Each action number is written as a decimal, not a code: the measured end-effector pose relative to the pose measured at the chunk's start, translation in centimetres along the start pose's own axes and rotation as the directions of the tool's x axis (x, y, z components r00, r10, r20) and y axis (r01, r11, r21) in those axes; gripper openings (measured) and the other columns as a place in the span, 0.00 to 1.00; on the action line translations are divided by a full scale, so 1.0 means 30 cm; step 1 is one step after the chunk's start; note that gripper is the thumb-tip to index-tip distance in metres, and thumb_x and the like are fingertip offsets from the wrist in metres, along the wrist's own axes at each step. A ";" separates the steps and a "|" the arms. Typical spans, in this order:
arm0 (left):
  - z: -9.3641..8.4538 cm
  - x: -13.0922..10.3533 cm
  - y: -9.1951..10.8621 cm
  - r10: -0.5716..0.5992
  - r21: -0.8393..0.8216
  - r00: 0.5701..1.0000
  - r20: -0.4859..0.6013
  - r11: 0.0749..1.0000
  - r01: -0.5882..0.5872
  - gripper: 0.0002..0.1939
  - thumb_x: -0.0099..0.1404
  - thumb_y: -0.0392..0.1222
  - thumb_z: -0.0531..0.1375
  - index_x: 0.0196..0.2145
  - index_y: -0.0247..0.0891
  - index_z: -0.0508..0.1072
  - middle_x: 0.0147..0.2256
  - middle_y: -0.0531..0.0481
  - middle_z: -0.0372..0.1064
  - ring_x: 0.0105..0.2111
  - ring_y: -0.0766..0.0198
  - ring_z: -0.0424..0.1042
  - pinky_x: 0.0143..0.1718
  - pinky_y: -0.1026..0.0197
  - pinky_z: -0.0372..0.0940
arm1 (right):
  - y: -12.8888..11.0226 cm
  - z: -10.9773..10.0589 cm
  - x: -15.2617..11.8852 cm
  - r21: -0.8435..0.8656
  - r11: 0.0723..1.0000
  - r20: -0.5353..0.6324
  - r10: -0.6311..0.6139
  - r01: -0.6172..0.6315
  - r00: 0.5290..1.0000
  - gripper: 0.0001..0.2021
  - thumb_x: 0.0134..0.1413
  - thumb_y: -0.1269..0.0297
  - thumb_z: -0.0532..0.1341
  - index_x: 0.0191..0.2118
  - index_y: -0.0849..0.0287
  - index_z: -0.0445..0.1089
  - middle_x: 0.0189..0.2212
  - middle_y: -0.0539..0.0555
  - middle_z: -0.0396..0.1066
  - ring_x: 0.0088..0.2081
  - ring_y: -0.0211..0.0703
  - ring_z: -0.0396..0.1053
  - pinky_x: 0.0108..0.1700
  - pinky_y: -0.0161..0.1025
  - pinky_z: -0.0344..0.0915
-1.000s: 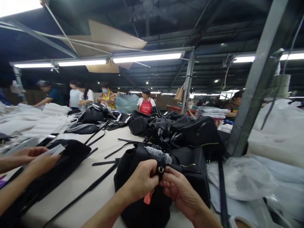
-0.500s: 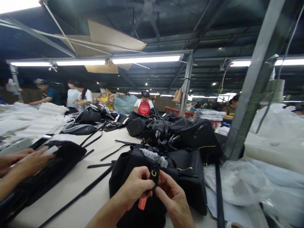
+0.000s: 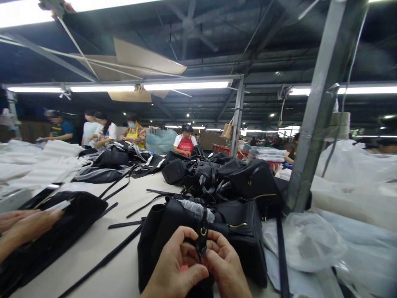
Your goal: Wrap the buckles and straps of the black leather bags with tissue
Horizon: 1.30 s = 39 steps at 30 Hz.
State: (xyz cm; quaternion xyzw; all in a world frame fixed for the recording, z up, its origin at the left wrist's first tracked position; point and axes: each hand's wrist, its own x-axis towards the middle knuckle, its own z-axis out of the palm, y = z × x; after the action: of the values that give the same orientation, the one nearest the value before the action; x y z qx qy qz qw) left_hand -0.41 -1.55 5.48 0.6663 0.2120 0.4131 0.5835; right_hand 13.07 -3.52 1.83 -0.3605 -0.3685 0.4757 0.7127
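A black bag (image 3: 155, 231) rests on the pale table, with crinkled clear wrap (image 3: 195, 209) round its top handle. In front of it, a narrow black strap (image 3: 203, 236) with a gold-coloured ring runs down between my hands. My left hand (image 3: 180, 265) is curled at the strap's left side, thumb pointing right. My right hand (image 3: 225, 260) pinches the strap's lower end from the right. Partly hidden behind my left fingers is a small red-orange piece (image 3: 184, 268). Another black bag (image 3: 248, 240) with a gold zip touches the first on its right.
At the left, another person's hands (image 3: 31, 225) hold a white item over a black bag (image 3: 77, 223). Black bags (image 3: 217, 169) are piled behind. A metal post (image 3: 313, 111) and clear plastic (image 3: 310, 240) stand right. Long straps (image 3: 105, 258) cross the table (image 3: 93, 285).
My left thumb has moved lower and to the right, and the red-orange piece is now mostly covered. The strap stands more upright. The view has tilted up slightly.
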 end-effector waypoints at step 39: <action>-0.102 0.130 0.068 0.609 0.771 0.605 0.512 -0.016 -0.636 0.13 0.72 0.36 0.49 0.29 0.38 0.66 0.32 0.50 0.69 0.29 0.64 0.69 0.30 0.64 0.65 | 0.041 0.045 -0.070 0.097 0.962 0.128 0.242 -0.255 0.962 0.19 0.34 0.60 0.74 0.29 0.57 0.64 0.16 0.42 0.65 0.17 0.31 0.60 0.22 0.31 0.60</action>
State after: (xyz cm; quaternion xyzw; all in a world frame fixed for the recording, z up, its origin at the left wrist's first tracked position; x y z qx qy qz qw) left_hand -1.03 2.80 8.55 0.8917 0.0761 0.4226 -0.1431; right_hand 10.82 -4.94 1.02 -0.3352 -0.3331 0.6014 0.6442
